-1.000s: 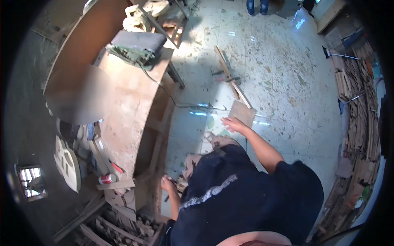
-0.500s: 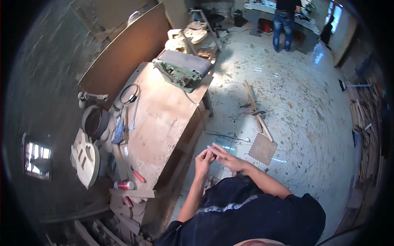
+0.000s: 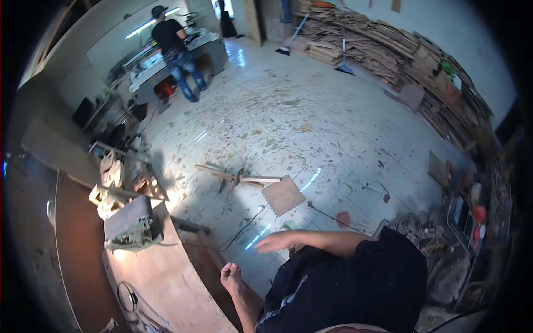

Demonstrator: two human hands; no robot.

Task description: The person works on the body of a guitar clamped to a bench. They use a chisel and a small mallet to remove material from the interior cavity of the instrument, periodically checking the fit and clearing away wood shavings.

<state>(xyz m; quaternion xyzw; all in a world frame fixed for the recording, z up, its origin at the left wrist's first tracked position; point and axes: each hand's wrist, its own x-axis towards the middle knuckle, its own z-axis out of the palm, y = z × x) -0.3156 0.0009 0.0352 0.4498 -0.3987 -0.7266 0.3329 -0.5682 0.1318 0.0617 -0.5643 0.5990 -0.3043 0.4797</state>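
Observation:
My left hand [image 3: 231,275] is curled into a loose fist beside the near edge of the wooden workbench [image 3: 166,272]. Whatever lies inside its fingers, if anything, is hidden. My right hand [image 3: 274,242] stretches out to the left over the floor, fingers extended and slightly blurred, with nothing visible in it. A gap separates the two hands. On the bench to their left stands a green machine [image 3: 134,234] with a dark grey flat top. A black ring-shaped item [image 3: 127,296] lies nearer on the bench.
A square board [image 3: 283,197] with jagged edges and wooden strips [image 3: 261,179] lie on the littered tile floor. A dark cable [image 3: 239,233] crosses beside the bench. Another person [image 3: 176,50] stands at a far table. Stacked wood [image 3: 372,53] lines the right wall, near brooms [image 3: 344,64].
My view has swung to the right, showing more floor and the wood stacks. My hands, together before, have parted; the left has closed and the right stretches flat.

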